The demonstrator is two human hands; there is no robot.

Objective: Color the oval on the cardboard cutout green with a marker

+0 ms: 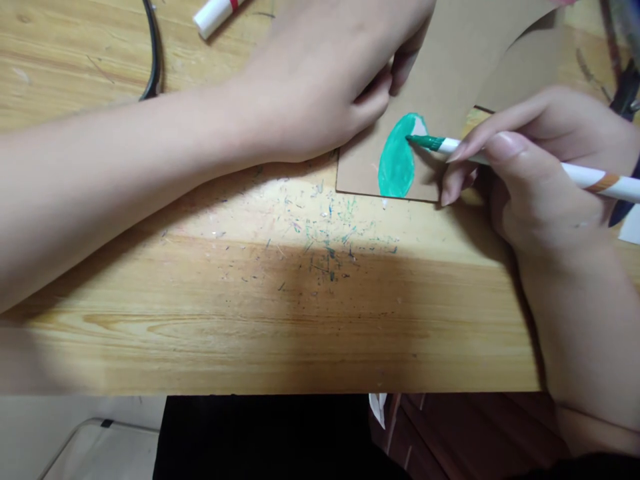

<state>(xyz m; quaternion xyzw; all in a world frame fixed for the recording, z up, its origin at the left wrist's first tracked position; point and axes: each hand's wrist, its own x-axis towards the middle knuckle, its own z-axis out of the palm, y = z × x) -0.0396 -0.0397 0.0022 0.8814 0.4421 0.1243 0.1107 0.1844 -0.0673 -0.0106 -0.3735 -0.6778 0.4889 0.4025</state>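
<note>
My right hand (540,153) grips a white marker (583,175) with a brown band and a pointed green tip. The tip touches a green-coloured oval (397,160) near the lower edge of a brown cardboard sheet (357,170). A small patch at the oval's upper right is pale. My left hand (345,67) lies on the sheet to the upper left of the oval, its visible fingers curled under. Whatever is beneath those fingers is hidden, and the top of the hand runs close to the frame's edge.
A white pen or cap with a red band (215,17) lies at the top left, near a curved black strip (153,50). Coloured marks speckle the wooden table (250,320). A dark object (625,93) sits at the far right. The table's front edge crosses below.
</note>
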